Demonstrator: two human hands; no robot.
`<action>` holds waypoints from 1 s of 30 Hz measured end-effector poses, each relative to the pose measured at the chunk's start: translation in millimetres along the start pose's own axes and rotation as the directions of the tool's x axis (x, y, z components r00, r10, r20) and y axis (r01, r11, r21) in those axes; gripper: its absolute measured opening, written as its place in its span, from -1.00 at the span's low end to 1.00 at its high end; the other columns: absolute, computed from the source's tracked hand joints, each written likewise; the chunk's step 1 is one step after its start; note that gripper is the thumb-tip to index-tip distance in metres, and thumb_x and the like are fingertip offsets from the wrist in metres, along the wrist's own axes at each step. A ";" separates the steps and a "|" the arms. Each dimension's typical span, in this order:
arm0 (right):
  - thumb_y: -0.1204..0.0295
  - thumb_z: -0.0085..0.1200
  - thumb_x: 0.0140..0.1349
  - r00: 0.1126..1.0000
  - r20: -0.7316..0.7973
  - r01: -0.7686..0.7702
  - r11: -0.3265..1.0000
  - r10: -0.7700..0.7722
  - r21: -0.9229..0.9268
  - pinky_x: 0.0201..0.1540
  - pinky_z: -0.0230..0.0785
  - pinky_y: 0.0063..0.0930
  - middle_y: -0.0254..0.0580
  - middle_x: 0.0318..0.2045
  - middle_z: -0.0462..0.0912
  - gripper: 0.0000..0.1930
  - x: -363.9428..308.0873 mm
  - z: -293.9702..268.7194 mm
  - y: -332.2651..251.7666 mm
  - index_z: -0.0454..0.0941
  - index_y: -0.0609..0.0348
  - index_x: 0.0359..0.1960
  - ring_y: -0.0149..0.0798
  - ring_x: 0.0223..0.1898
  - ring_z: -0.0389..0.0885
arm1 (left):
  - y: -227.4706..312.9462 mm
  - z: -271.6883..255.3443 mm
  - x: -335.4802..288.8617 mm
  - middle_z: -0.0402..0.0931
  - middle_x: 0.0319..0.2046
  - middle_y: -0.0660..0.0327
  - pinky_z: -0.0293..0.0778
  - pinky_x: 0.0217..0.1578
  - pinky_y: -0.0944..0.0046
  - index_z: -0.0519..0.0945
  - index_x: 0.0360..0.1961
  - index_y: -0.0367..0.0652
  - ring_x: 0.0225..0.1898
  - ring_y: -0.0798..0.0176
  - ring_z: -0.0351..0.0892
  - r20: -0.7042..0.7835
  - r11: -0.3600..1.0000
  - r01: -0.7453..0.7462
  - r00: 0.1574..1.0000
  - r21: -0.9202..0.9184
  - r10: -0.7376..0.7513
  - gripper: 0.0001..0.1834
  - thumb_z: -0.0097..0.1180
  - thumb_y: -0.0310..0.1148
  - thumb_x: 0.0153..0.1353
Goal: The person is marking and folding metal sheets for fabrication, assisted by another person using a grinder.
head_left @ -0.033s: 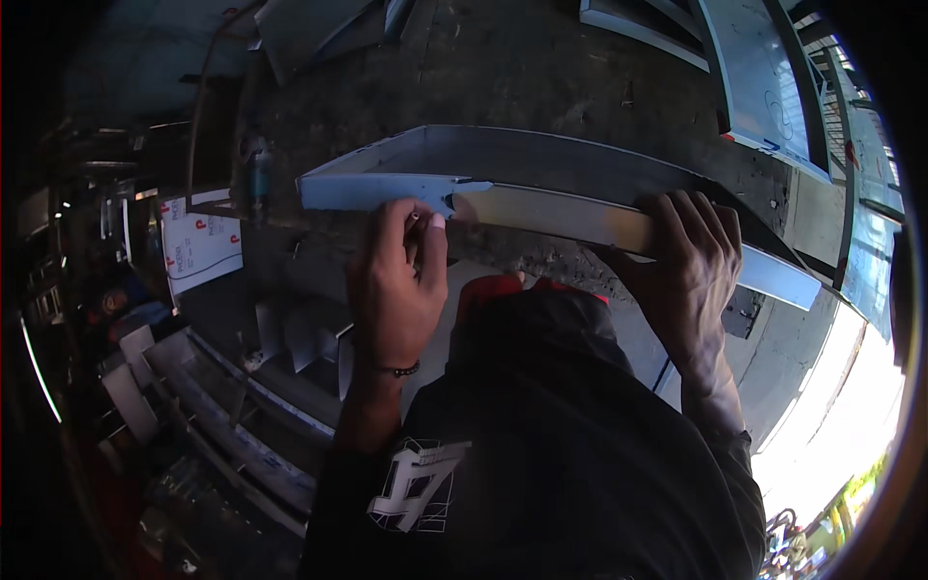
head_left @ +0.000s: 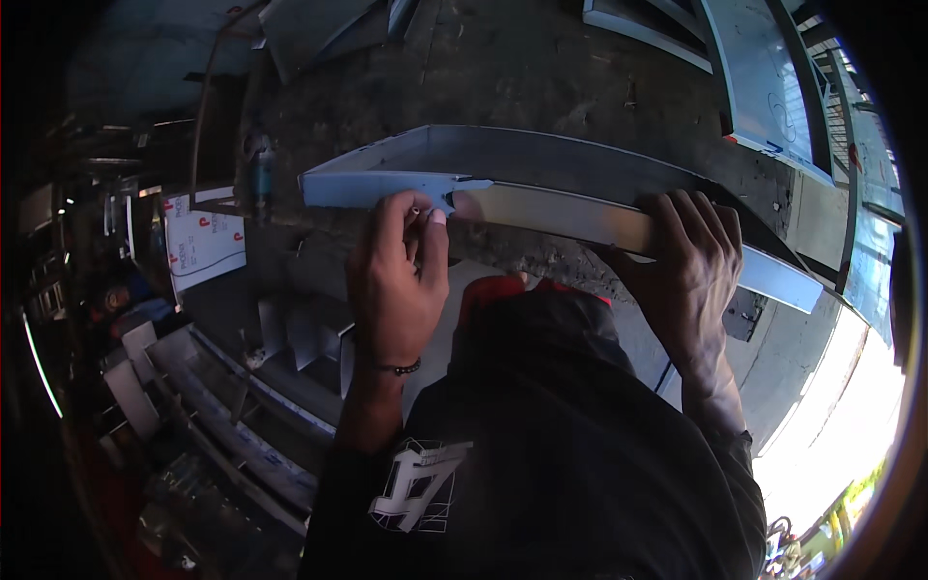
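Observation:
A long, shallow sheet-metal tray lies across in front of me, its near wall facing me. Bluish film covers the left part of that wall and ends in a ragged edge, beyond which the metal is bare and brownish. Just below this torn edge, my left hand is closed in a pinch, thumb against forefinger. Something small shows between its fingertips, too little to name. Farther right, my right hand grips the tray's near wall, fingers over the top edge and thumb underneath.
A teal cylindrical tool stands beyond the tray's left end. To the left are a white printed panel and long metal channels. A framed metal panel is at the far right; dark stained floor lies behind the tray.

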State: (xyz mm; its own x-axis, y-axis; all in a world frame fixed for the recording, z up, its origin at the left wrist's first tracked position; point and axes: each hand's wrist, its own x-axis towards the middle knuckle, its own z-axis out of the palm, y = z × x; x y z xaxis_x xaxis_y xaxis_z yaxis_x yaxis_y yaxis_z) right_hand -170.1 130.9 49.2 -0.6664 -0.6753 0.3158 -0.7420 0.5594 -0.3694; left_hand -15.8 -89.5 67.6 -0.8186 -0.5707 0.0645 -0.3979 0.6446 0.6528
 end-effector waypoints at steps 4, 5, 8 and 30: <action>0.21 0.59 -0.16 0.999 0.018 0.031 0.999 -0.032 0.034 -0.12 0.30 -0.21 -0.27 -0.39 0.56 -0.52 1.7 -1.6 0.4 0.56 0.08 -0.29 -0.17 -0.28 0.59 | 17.3 -4.9 6.3 0.64 -0.20 0.01 0.55 -0.27 0.15 0.58 -0.02 -0.32 -0.27 0.04 0.70 -0.035 0.997 -0.054 0.998 0.048 0.055 -0.83 0.14 -0.55 0.40; 0.21 0.59 -0.16 0.999 0.034 0.033 0.998 -0.034 0.044 -0.14 0.30 -0.20 -0.27 -0.39 0.56 -0.52 -0.1 -2.0 -0.2 0.55 0.09 -0.29 -0.17 -0.28 0.59 | 18.6 -5.8 6.4 0.64 -0.21 0.01 0.55 -0.26 0.14 0.58 -0.02 -0.32 -0.28 0.03 0.69 -0.022 0.999 -0.043 0.999 -0.015 0.043 -0.84 0.13 -0.56 0.41; 0.21 0.58 -0.16 0.997 0.065 0.032 0.997 -0.036 0.067 -0.16 0.30 -0.20 -0.25 -0.39 0.56 -0.52 -3.2 -3.8 -0.7 0.54 0.10 -0.30 -0.16 -0.28 0.59 | 12.7 -12.7 13.7 0.63 -0.22 0.02 0.54 -0.26 0.13 0.58 -0.03 -0.31 -0.28 0.02 0.68 -0.085 0.969 -0.242 0.966 0.057 0.246 -0.86 0.09 -0.56 0.44; 0.16 0.49 0.06 0.871 0.492 -0.117 0.963 -0.018 0.243 -0.16 0.40 -0.16 -0.13 -0.42 0.58 -0.53 -46.4 -4.1 -12.2 0.45 0.21 -0.32 -0.07 -0.26 0.68 | 13.0 -24.4 26.5 0.54 -0.28 0.09 0.50 -0.18 0.09 0.54 -0.21 -0.27 -0.22 0.02 0.63 0.671 0.933 -0.302 0.735 0.195 0.097 -0.76 0.36 -0.41 0.23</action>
State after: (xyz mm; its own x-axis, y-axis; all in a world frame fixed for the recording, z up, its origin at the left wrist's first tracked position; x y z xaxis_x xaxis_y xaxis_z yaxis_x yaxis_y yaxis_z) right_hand -130.5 157.5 42.6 -0.5308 -0.8345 -0.1480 -0.6190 0.5010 -0.6049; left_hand -32.6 -108.7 96.3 -0.9183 -0.0149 -0.3957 -0.2049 0.8729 0.4427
